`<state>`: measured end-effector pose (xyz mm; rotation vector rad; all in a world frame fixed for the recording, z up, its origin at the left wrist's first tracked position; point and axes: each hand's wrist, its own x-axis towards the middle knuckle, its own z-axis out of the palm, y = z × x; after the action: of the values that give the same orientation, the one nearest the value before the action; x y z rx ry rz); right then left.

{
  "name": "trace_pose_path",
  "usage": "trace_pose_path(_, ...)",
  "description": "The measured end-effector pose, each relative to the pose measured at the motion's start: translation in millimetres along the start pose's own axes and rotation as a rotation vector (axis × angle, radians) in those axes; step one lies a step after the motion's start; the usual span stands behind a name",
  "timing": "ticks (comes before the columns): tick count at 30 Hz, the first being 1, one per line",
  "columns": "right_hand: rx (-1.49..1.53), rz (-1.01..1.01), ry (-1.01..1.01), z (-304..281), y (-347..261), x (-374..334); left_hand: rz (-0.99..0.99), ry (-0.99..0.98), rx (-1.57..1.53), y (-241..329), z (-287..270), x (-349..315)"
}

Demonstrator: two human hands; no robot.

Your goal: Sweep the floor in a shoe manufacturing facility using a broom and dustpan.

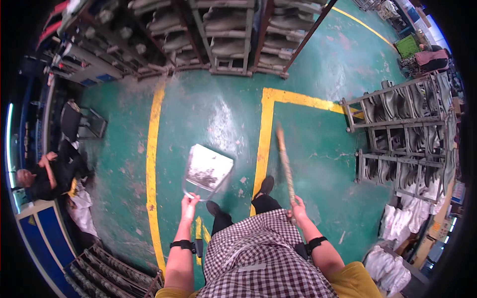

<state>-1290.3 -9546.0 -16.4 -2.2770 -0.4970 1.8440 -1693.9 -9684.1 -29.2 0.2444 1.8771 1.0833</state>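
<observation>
My left hand (189,202) is closed on the wire handle of a metal dustpan (212,161). The pan's pale, shiny face has dark dirt smeared on its nearer part, and it hangs ahead of my left shoe. In my right hand (298,208) is a long tan stick (285,166), its shaft patterned and its far end reddish brown and blurred. That end points ahead over the green floor, just right of a yellow line; no bristles show clearly. A checked apron (263,248) covers my front.
Racks of shoe forms (228,42) stand ahead, another rack (397,129) at right and one (104,268) at lower left. At left a person (54,171) sits near a cart (92,124). White sacks (390,263) lie at lower right. Yellow lines (154,174) mark the floor.
</observation>
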Motion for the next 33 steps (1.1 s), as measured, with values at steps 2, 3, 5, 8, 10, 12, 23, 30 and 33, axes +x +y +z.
trace_pose_path(2, 0.153, 0.064, 0.038, -44, -24, 22, 0.028, -0.021, 0.051, 35, 52, 2)
trace_pose_path(3, 0.201, 0.100, 0.049, -69, -34, 35, 0.039, -0.052, 0.077, 79, 94, -5)
trace_pose_path(5, 0.268, 0.096, 0.034, -106, -65, 38, 0.102, -0.148, 0.074, 116, 146, 3)
trace_pose_path(8, 0.436, 0.040, -0.042, -182, -73, 83, 0.176, -0.318, 0.119, 190, 248, 15)
trace_pose_path(10, 0.432, 0.076, -0.027, -206, -99, 93, 0.274, -0.401, -0.014, 211, 303, 30)
trace_pose_path(12, 0.499, 0.102, -0.085, -234, -118, 109, 0.314, -0.459, 0.017, 242, 358, 40)
trace_pose_path(23, 0.522, -0.203, -0.462, -246, -436, 263, 0.489, -0.878, -0.049, 440, 667, 104)
trace_pose_path(30, 0.651, -0.479, -0.720, -269, -659, 387, 0.544, -0.896, -0.019, 551, 829, 147)
trace_pose_path(33, 0.651, -0.493, -0.674, -369, -655, 419, 0.532, -0.847, -0.188, 600, 889, 174)
